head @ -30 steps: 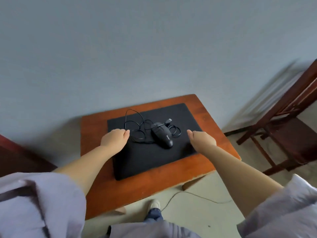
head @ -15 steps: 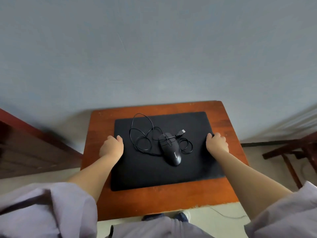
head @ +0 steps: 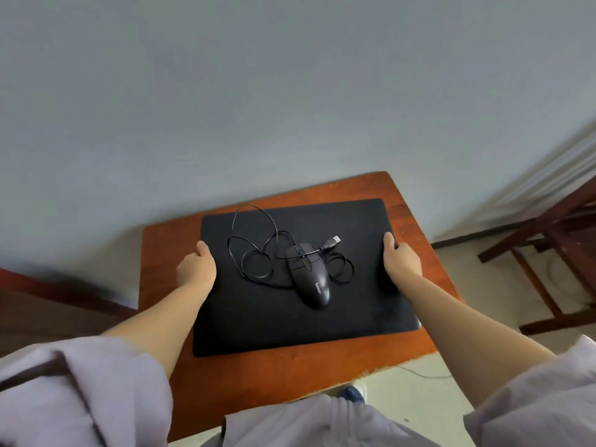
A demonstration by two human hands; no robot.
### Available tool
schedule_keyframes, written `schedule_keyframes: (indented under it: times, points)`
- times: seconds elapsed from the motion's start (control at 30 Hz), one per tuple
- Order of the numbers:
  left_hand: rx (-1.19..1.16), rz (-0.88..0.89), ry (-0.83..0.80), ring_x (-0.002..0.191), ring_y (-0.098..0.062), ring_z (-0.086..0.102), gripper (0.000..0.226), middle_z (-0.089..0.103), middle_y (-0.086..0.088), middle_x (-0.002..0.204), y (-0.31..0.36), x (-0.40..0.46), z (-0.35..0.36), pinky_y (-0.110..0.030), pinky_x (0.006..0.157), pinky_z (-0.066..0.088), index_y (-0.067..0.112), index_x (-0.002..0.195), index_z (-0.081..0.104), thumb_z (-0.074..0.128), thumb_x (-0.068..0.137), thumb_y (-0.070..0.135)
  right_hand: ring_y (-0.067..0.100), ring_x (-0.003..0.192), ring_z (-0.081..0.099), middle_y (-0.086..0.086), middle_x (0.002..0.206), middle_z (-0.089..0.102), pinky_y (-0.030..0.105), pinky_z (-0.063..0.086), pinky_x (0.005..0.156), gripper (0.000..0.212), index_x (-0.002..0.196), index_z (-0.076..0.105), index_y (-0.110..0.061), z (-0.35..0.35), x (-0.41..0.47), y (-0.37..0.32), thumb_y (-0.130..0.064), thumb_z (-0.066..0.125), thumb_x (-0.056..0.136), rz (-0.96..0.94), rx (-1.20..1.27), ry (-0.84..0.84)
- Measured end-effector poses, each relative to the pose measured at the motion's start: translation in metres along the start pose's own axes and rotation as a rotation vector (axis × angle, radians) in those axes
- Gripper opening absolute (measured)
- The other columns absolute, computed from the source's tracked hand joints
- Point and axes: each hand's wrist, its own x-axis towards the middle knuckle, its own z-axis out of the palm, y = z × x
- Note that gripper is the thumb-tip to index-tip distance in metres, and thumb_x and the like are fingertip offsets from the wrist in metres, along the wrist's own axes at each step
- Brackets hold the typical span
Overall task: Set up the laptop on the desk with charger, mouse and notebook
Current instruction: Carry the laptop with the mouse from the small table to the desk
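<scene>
Black closed laptop (head: 354,321) lying flat, long axis left-right, left hand (head: 196,271) and right hand (head: 401,262) grip its side edges, mouse (head: 311,279) atop

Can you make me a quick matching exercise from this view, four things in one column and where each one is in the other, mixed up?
Things:
1. mouse
2. laptop
3. left hand
4. right hand

Places:
A. gripping the laptop's right edge
B. lying closed on the wooden desk
C. resting on the laptop lid, cable loosely coiled
D. gripping the laptop's left edge

Pairs: 1-C, 2-B, 3-D, 4-A
</scene>
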Motion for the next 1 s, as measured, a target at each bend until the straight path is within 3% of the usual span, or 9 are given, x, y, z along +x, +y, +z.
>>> schedule_keyframes:
  times: [0.2,0.33,0.43,0.53,0.63,0.8,1.0]
  points:
    - [0.017,0.315,-0.058,0.099,-0.042,0.058,0.069,0.065,-0.026,0.103,0.076,-0.029,0.03,-0.042,0.081,0.045,-0.004,0.093,0.064,0.02,0.097,0.049,0.024,0.076,0.051,0.01,0.09,0.058,0.032,0.038,0.071,0.056,0.092,0.054,-0.005,-0.057,-0.019,0.068,-0.053,0.026,0.093,0.124,0.202,0.167]
    - [0.077,0.516,-0.174,0.093,-0.04,0.058,0.069,0.066,-0.024,0.097,0.128,-0.082,0.072,-0.04,0.076,0.044,-0.002,0.09,0.065,0.02,0.097,0.049,0.019,0.069,0.05,0.003,0.078,0.053,0.033,0.037,0.069,0.051,0.09,0.053,-0.007,-0.1,-0.045,0.143,-0.051,0.028,0.094,0.269,0.314,0.311]
    - [0.135,0.648,-0.251,0.077,-0.031,0.05,0.066,0.061,-0.016,0.085,0.162,-0.139,0.109,-0.036,0.067,0.039,0.002,0.084,0.063,0.019,0.096,0.05,0.023,0.075,0.051,0.006,0.085,0.054,0.033,0.037,0.07,0.051,0.09,0.053,-0.007,-0.13,-0.071,0.208,-0.052,0.029,0.093,0.377,0.38,0.42]
    - [0.183,0.774,-0.326,0.077,-0.03,0.049,0.065,0.056,-0.014,0.082,0.187,-0.211,0.149,-0.038,0.068,0.041,0.003,0.089,0.063,0.019,0.096,0.051,0.026,0.08,0.049,0.008,0.088,0.054,0.032,0.036,0.072,0.053,0.089,0.054,-0.005,-0.16,-0.1,0.279,-0.051,0.029,0.094,0.479,0.427,0.507]
    - [0.24,0.877,-0.39,0.084,-0.034,0.055,0.067,0.063,-0.022,0.098,0.198,-0.29,0.192,-0.04,0.071,0.043,-0.001,0.093,0.062,0.018,0.096,0.05,0.027,0.084,0.048,0.01,0.093,0.055,0.032,0.036,0.073,0.058,0.094,0.057,-0.002,-0.19,-0.132,0.354,-0.052,0.027,0.094,0.577,0.442,0.561]
    - [0.312,0.907,-0.508,0.111,-0.043,0.053,0.068,0.056,-0.027,0.124,0.196,-0.425,0.261,-0.046,0.094,0.043,-0.006,0.118,0.056,0.02,0.097,0.049,0.031,0.088,0.054,0.016,0.104,0.063,0.033,0.037,0.072,0.059,0.095,0.058,-0.001,-0.243,-0.179,0.469,-0.052,0.028,0.095,0.704,0.46,0.641]
    - [0.398,0.951,-0.624,0.113,-0.044,0.052,0.067,0.054,-0.027,0.128,0.202,-0.559,0.327,-0.048,0.098,0.043,-0.007,0.122,0.051,0.024,0.096,0.049,0.037,0.109,0.054,0.022,0.118,0.06,0.038,0.041,0.085,0.064,0.111,0.057,0.003,-0.298,-0.217,0.576,-0.051,0.026,0.095,0.85,0.46,0.707]
